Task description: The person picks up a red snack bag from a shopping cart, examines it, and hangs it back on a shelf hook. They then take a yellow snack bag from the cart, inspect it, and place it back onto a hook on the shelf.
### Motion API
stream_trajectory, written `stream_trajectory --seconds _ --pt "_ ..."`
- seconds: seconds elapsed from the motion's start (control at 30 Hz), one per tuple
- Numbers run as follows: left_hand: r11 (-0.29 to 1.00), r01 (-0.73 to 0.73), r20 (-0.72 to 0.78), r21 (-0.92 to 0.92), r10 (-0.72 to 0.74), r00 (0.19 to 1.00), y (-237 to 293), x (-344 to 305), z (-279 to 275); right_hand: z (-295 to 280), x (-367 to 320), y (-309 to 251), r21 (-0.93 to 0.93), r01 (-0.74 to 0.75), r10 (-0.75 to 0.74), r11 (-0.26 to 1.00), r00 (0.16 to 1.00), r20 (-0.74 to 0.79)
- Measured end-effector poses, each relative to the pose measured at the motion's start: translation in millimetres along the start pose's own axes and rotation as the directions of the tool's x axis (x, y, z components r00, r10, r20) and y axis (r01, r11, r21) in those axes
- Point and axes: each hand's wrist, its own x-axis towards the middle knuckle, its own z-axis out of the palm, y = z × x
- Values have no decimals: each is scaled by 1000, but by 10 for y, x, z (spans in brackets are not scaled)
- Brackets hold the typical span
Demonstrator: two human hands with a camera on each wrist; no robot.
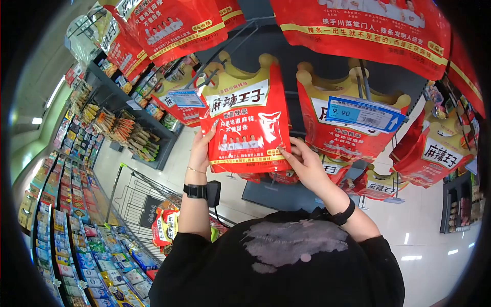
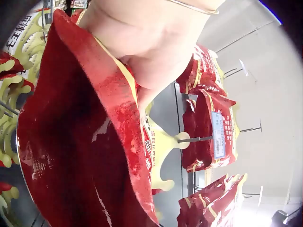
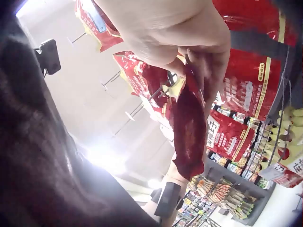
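A large red snack bag [image 1: 244, 125] with a gold crown-shaped top is held up in front of the person, its printed face toward the head camera. The left hand [image 1: 200, 149] grips its left side. At the lower right corner, the right hand [image 1: 307, 163] pinches the edge between thumb and fingers. In the left wrist view, the bag's dark red underside [image 2: 85, 142] fills much of the frame beneath the left hand [image 2: 137, 42]. The right wrist view shows the bag edge-on [image 3: 190, 137], with the right hand [image 3: 175, 33] around it.
More red bags hang on hooks around it, one behind a blue price tag [image 1: 365, 113]. A wire shopping cart [image 1: 130, 192] with a red bag [image 1: 165, 225] inside stands at lower left. Shelves of packets [image 1: 76, 245] line the left; a dark rack [image 1: 163, 153] stands beyond the cart.
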Motion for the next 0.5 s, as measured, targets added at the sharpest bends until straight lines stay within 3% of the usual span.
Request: stream_trajectory --seconds 0.13,0.3,0.37,0.43,0.5 --pt "999 -41 70 -9 41 997 -144 215 -93 -184 -184 -71 -241 22 -17 970 1000 23" --pt "999 -40 88 22 38 995 -314 316 -266 -465 -548 -164 -296 14 32 955 988 151" --pt "990 -82 41 114 78 996 -349 312 -298 -563 -694 -172 -323 19 45 946 981 190" --pt "990 -100 13 99 99 995 -424 344 -358 -661 -831 -258 -296 -91 164 951 959 231" --pt "935 -242 -99 261 275 956 -580 425 -534 -754 -914 -246 -316 -97 180 944 953 243"
